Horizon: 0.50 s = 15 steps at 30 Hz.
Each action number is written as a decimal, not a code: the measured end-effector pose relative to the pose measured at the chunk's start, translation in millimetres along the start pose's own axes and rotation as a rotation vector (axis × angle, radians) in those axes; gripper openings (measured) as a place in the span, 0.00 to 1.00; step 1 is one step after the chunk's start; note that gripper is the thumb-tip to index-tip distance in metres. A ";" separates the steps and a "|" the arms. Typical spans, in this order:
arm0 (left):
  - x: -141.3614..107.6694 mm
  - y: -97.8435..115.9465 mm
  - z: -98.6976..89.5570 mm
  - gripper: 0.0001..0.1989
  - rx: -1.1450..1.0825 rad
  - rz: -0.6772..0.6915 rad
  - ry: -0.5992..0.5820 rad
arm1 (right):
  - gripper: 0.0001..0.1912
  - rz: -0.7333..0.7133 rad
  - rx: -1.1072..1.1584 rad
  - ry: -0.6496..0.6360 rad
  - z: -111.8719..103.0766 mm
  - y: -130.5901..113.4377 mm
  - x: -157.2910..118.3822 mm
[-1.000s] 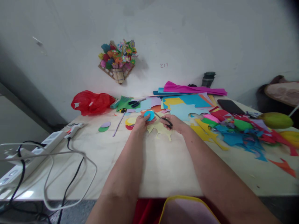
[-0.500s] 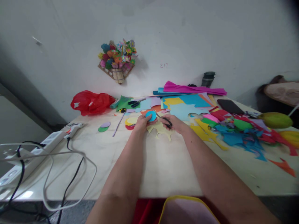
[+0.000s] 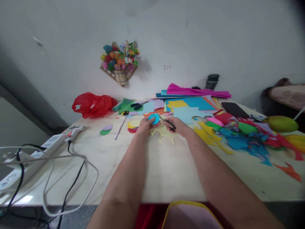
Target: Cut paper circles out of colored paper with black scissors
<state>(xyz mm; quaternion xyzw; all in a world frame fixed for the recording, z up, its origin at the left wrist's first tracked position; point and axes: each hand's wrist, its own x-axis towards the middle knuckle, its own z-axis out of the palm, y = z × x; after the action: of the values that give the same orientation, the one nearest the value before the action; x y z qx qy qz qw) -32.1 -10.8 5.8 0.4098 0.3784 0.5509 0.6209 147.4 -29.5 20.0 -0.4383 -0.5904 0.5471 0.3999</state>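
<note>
Pinched in my left hand (image 3: 145,124) is a blue paper circle (image 3: 154,119), its face turned up toward me. My right hand (image 3: 178,126) grips a pair of scissors (image 3: 170,124) by the dark handles, with the blades pointing up and left beside the circle's right edge. Under both hands lies a pale yellow paper offcut (image 3: 167,133) with rounded cut-outs. Just left of my left hand, yellow circles (image 3: 133,123) overlap a red one (image 3: 132,130). A lilac circle (image 3: 108,127) and a green circle (image 3: 105,132) lie farther left.
Coloured scraps (image 3: 247,136) heap up on the right. Paper sheets (image 3: 190,111), another pair of scissors (image 3: 138,105) and a red plastic bag (image 3: 92,105) lie toward the wall. A power strip (image 3: 45,149) with loose cables occupies the left side. A phone (image 3: 234,109) rests at back right.
</note>
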 end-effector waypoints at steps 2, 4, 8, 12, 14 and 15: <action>0.0 0.4 -0.1 0.08 -0.007 -0.007 0.000 | 0.11 0.005 0.006 -0.003 -0.1 -0.3 0.3; -0.1 1.1 0.1 0.08 -0.007 -0.008 -0.005 | 0.11 0.006 0.006 -0.003 0.1 -0.9 0.1; -1.3 3.1 0.8 0.07 -0.004 -0.005 -0.001 | 0.10 0.004 0.009 0.005 1.0 -2.2 -1.1; -2.0 4.5 0.0 0.11 -0.011 -0.016 0.010 | 0.11 -0.010 0.003 -0.002 0.7 -1.2 -1.0; -1.7 4.6 -1.0 0.12 -0.008 -0.020 0.010 | 0.12 -0.013 -0.002 -0.004 0.3 -0.7 -0.9; -1.5 4.7 -1.4 0.12 -0.007 -0.020 0.012 | 0.12 -0.015 -0.003 -0.003 0.2 -0.7 -0.9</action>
<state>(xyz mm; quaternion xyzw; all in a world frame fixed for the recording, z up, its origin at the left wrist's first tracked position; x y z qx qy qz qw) -35.3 -11.9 9.6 0.4004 0.3840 0.5484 0.6257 147.5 -30.4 20.7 -0.4336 -0.5951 0.5440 0.4023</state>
